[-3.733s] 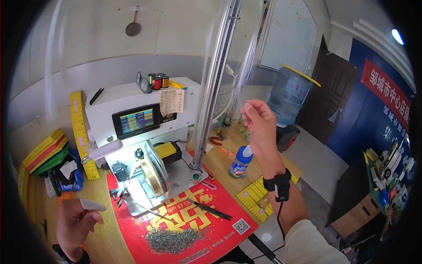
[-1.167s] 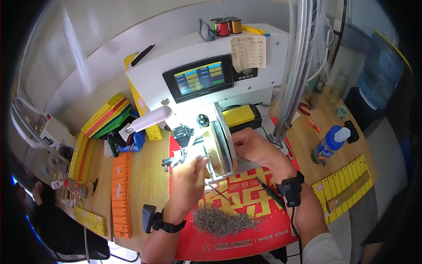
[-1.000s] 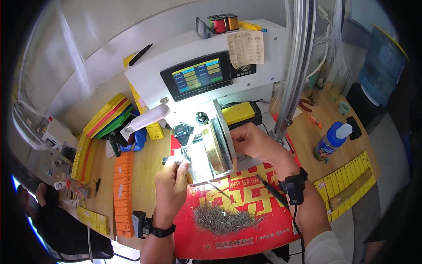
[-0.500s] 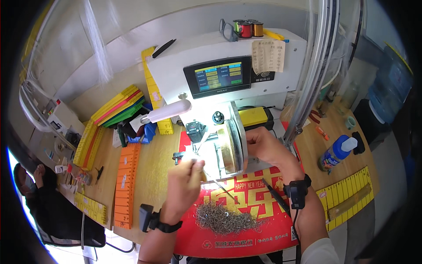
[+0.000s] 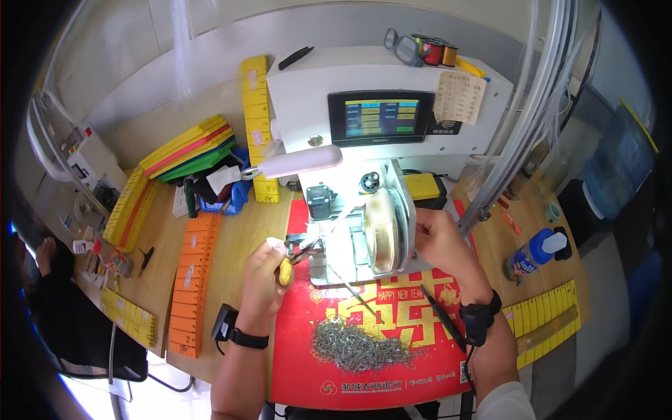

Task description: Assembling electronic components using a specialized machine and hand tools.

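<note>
Left hand [image 5: 264, 269]: clenched round yellow-handled pliers [image 5: 290, 262], tips at the left side of the white winding machine [image 5: 364, 175]. Right hand [image 5: 437, 241]: gripping the machine's right edge beside the round wheel [image 5: 381, 231]. Pile of small metal rings [image 5: 357, 346]: on red mat [image 5: 364, 378], wooden bench [image 5: 238, 238]

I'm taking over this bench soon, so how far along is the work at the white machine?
Done, it seems: a pile of small metal rings lies on the red mat. In hand: the left hand holds a yellow-handled tool at the machine's left side, and the right hand rests by the round wheel. What is left cannot be told; no count or batch size shows.
</note>
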Demonstrator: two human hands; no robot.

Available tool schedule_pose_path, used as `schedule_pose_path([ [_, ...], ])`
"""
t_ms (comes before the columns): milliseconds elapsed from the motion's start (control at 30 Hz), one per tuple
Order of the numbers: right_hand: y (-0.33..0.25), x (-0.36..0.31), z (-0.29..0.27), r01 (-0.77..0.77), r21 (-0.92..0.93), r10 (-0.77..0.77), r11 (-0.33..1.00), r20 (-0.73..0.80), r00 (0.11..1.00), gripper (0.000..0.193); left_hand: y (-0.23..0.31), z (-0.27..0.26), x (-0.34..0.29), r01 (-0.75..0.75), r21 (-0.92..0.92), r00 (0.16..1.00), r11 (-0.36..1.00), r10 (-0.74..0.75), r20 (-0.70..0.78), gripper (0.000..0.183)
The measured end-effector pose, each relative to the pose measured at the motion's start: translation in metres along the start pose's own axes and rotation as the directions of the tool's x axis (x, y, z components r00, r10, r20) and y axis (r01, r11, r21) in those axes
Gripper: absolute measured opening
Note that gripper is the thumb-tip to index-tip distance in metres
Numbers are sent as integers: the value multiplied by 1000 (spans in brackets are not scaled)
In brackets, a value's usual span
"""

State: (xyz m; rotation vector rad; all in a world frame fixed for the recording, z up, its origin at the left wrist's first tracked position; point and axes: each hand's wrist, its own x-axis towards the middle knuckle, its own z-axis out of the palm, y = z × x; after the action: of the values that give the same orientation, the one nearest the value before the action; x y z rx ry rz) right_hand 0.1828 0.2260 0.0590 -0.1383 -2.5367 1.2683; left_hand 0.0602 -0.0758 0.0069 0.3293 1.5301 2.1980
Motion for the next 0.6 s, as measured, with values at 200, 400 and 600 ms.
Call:
schedule_pose_path([
  [200,-3,-19,-9,74,-107,-105,992,-316,943,8,-8,1,6,152,-231,985,961,-127,117,15],
  [400,42,-50,-61,-36,-315,-214,948,-718,663,9,-3,-2,4,131,-218,991,967,-118,68,15],
  [600,74,-58,-62,-174,-157,-14,972,-781,625,11,-12,-10,7,109,-160,994,981,-104,39,16],
])
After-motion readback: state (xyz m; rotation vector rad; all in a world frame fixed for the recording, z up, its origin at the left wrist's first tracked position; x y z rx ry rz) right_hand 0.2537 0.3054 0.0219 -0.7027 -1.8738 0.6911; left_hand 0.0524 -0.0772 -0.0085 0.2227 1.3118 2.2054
